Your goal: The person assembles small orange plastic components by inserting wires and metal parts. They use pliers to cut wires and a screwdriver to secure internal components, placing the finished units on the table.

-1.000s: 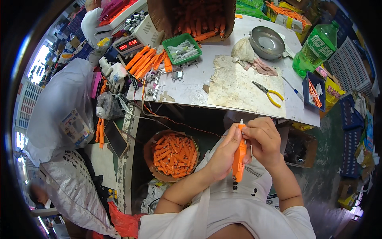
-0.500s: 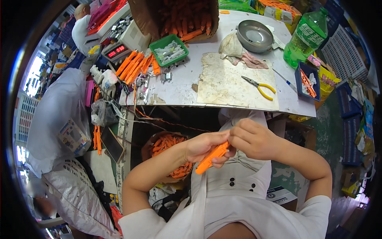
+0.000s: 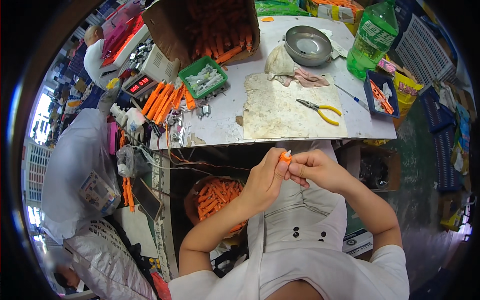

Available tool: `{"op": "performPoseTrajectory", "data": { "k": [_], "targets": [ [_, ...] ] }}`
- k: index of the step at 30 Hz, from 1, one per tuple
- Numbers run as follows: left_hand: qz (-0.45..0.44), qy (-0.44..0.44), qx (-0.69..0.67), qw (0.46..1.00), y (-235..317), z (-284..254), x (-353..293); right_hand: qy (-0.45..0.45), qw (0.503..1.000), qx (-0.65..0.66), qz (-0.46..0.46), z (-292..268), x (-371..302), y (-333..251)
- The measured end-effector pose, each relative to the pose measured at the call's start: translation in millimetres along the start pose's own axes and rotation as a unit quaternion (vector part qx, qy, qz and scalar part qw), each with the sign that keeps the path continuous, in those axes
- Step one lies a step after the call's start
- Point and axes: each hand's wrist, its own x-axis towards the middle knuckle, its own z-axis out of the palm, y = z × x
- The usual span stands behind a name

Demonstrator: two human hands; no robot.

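My left hand (image 3: pixel 266 179) is closed round a slim orange plastic piece (image 3: pixel 285 157), held over my lap just off the table's near edge. Only its end shows above the fingers, with a small white tip sticking out; the rest is hidden in the palm. My right hand (image 3: pixel 317 170) is beside it, thumb and fingers pinched together against the left thumb. Whatever those right fingers grip, if anything, cannot be made out.
Pliers with yellow handles (image 3: pixel 320 110) lie on a stained board (image 3: pixel 270 117). Behind are a metal bowl (image 3: pixel 308 45) and a green bottle (image 3: pixel 372 42). Orange pieces (image 3: pixel 162 102) and a green tray (image 3: pixel 202 76) stand left. A box of orange parts (image 3: pixel 217 197) sits below the table.
The orange piece has turned from lying slanted toward me to showing its white-tipped end upward. My left hand has swung upward and wrapped round it; my right hand has shifted slightly downward.
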Motion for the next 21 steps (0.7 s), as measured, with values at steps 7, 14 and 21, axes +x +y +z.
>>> {"op": "performPoseTrajectory", "data": {
  "k": [7, 14, 21],
  "targets": [
    [-0.061, 0.008, 0.023, 0.998, -2, 7, -4, 0.174, 0.932, -0.277, -0.157, 23, -1, 8],
    [-0.055, 0.012, 0.074, 0.996, -5, 13, -2, 0.237, 0.874, -0.369, -0.209, 22, 6, 34],
    [-0.055, 0.07, 0.01, 0.996, -19, 10, -5, 0.202, 0.848, -0.436, -0.225, 12, 7, 28]
  ]
}}
